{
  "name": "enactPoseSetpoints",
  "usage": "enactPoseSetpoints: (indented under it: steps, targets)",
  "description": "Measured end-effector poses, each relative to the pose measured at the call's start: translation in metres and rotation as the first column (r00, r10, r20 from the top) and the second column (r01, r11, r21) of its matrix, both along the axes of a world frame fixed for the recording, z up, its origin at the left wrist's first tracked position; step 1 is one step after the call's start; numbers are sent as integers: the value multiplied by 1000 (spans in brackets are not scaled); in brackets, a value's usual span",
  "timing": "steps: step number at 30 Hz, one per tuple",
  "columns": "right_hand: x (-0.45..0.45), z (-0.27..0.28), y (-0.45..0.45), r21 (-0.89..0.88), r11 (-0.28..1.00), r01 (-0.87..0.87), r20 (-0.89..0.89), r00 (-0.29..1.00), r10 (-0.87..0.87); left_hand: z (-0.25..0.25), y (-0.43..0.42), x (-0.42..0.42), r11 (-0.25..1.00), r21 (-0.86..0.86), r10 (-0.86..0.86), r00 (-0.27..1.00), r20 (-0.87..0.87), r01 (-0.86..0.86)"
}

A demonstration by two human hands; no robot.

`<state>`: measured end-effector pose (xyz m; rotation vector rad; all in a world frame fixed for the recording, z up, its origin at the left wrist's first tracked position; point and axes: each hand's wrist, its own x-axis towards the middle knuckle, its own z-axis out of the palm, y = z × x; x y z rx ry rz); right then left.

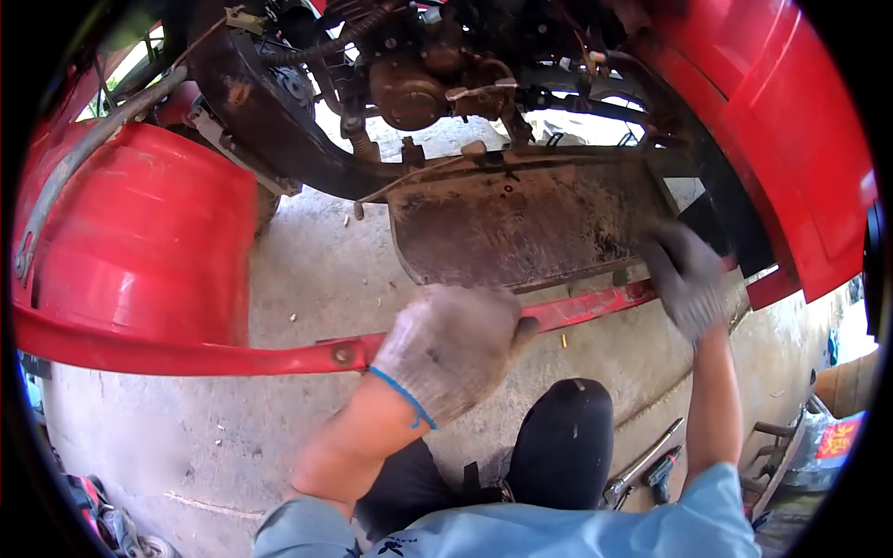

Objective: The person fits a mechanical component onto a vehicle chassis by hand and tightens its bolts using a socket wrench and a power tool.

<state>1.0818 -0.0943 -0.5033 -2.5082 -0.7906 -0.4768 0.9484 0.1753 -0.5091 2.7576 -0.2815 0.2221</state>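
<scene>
A long red metal bar [595,307] runs across the view along the side of a red vehicle, from its rear fender to the right-hand panel. My left hand [451,349], in a grey knit work glove with blue edging, is closed around the bar near its middle. Just left of it a bolt head [342,354] sits in the bar. My right hand [686,279], gloved too, is at the bar's right end below the front panel. Motion blurs its fingers, so their grip is unclear. Behind the bar lies a rusty footboard plate [530,223].
A red fender [144,232] bulges at left, and red body panels [791,121] stand at right. A brown engine [409,93] hangs in the dark frame. A ratchet wrench [642,465] and a green-and-black power tool [661,476] lie on the concrete floor [223,437] beside my knee.
</scene>
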Motion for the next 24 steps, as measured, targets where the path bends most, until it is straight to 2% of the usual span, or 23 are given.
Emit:
enactPoseSetpoints:
  steps: [1, 2, 3, 4, 5, 7, 9, 11, 12, 14, 15, 16, 17, 19, 20, 22, 23, 24]
  targets:
    - [28, 6, 27, -111, 993, -47, -76, 996, 38, -3, 0, -1, 999, 38, -22, 1000, 9, 22]
    - [64, 0, 50, -121, 970, -210, -84, 976, 200, -3, -1, -2, 996, 77, -47, 999, 10, 46]
    - [104, -10, 73, -176, 950, -258, -215, 952, 219, 0, 0, -3, 996, 76, -52, 999, 2, 52]
    - [142, -25, 96, -219, 923, -315, -340, 912, 231, 3, 1, -2, 999, 0, -48, 998, -27, 48]
    - [176, -52, 120, -211, 938, -274, -459, 875, 152, 5, 3, 2, 997, -72, -39, 998, -48, 35]
    - [213, -73, 159, -204, 945, -254, -575, 812, 94, 4, 2, 3, 995, -102, -22, 1000, -22, 20]
    - [234, -78, 193, -561, 702, -439, -385, 889, 248, 8, 4, 8, 996, -79, -46, 993, -109, 37]
    - [254, -95, 203, -848, 324, -420, -260, 861, 437, 15, 1, 11, 999, -32, -15, 982, -187, 10]
    - [270, -108, 205, -907, 186, -377, -249, 838, 486, 16, -1, 13, 1000, 8, 26, 967, -253, -25]
    - [301, -135, 208, -963, -77, -260, -252, 756, 604, 15, -2, 18, 995, -43, 72, 957, -282, -88]
    - [309, -150, 204, -958, -115, -261, -274, 734, 622, 17, -4, 18, 987, -81, 105, 946, -306, -136]
    - [307, -154, 201, -953, -153, -262, -297, 710, 638, 18, -6, 22, 985, -31, 150, 922, -356, -172]
    - [303, -155, 194, -854, 312, -417, -193, 810, 555, 18, -6, 24, 983, -23, 162, 915, -369, -184]
    - [300, -145, 188, -545, 715, -439, -165, 892, 422, 19, -8, 25, 979, -15, 180, 889, -422, -205]
    - [308, -138, 192, -603, 641, -475, -298, 879, 371, 22, -10, 26, 975, 2, 198, 874, -444, -220]
    - [349, -169, 206, -631, 561, -535, -420, 844, 333, 28, -14, 28, 977, 29, 199, 854, -481, -212]
    - [348, -176, 213, -623, 558, -547, -417, 837, 355, 31, -15, 27, 980, 48, 191, 839, -510, -194]
    - [344, -175, 224, -611, 554, -566, -517, 815, 262, 31, -15, 27, 985, 113, 172, 832, -527, -132]
